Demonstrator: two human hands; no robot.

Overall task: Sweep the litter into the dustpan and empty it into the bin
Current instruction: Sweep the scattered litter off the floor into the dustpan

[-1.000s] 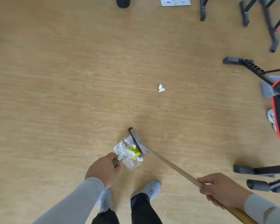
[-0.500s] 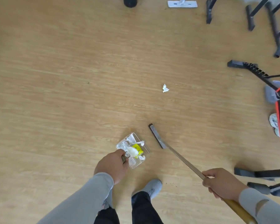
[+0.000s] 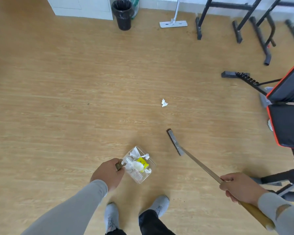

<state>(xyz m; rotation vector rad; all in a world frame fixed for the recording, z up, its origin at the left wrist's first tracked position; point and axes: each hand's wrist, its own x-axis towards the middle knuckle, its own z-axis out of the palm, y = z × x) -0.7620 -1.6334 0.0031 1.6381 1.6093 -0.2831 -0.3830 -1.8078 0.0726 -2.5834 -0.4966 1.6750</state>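
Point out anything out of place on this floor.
One crumpled white paper scrap lies loose on the wood floor, beyond the broom head and apart from the litter in the clear dustpan. Dark crumbs speckle the floor beside the right shoe.

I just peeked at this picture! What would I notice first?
Probably the clear dustpan near the person's feet, full of white scraps and something yellow, held by the left hand. Next, the right hand holding a long broom, and one white paper scrap alone mid-floor.
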